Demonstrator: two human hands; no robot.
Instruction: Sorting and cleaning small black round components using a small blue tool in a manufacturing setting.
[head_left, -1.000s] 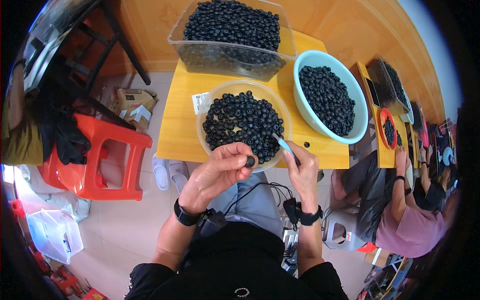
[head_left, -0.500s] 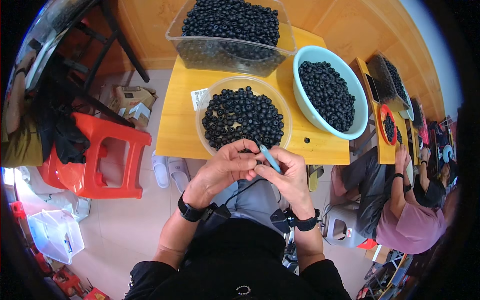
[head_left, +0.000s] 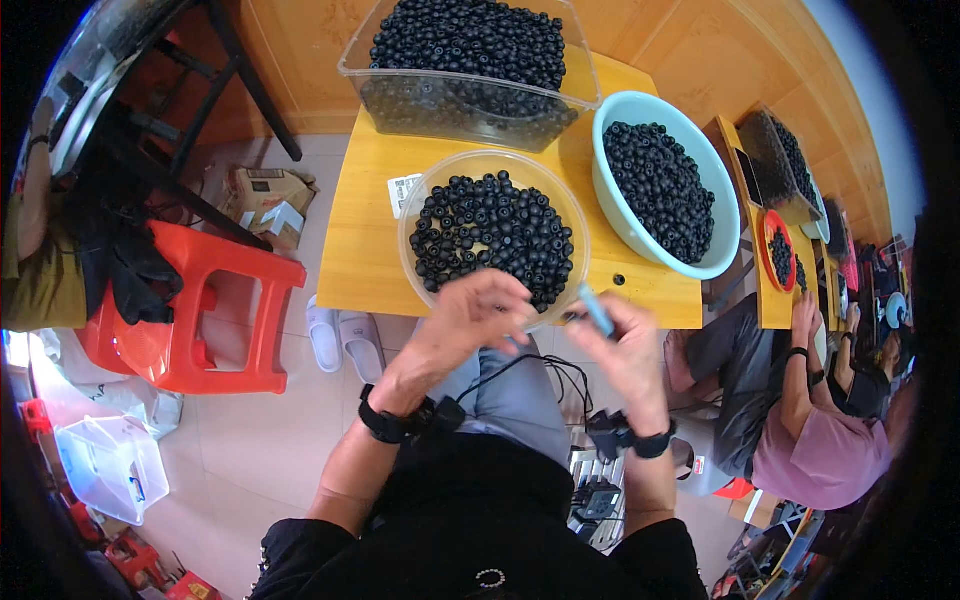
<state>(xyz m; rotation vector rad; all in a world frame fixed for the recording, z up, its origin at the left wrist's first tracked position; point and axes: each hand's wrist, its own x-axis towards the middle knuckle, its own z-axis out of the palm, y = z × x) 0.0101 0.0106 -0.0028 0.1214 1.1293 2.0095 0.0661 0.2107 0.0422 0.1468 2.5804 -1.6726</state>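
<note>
My right hand (head_left: 630,345) is closed around a slim light-blue handheld tool (head_left: 597,310), blurred by motion, so its exact kind is unclear. A small dark piece shows by the fingertips of that hand. Apart from it, my left hand (head_left: 470,315) hovers over the near rim of a round clear plastic bowl (head_left: 408,262), its fingers loosely curved and apart, with nothing visible in them. Black bead-like parts with holes (head_left: 490,225) lie spread over the bottom of this bowl. Both wrists wear black straps with small devices attached.
Behind the bowl on the yellow table (head_left: 350,270) stands a clear rectangular bin (head_left: 470,115) heaped with black parts. A pale-blue basin (head_left: 735,230) of them sits to the right. A red stool (head_left: 230,260) and slippers (head_left: 360,345) are left on the floor; people work at the right.
My hands have moved apart. The right hand has shifted right with the light-blue tool, and the left hand's fingers have loosened.
</note>
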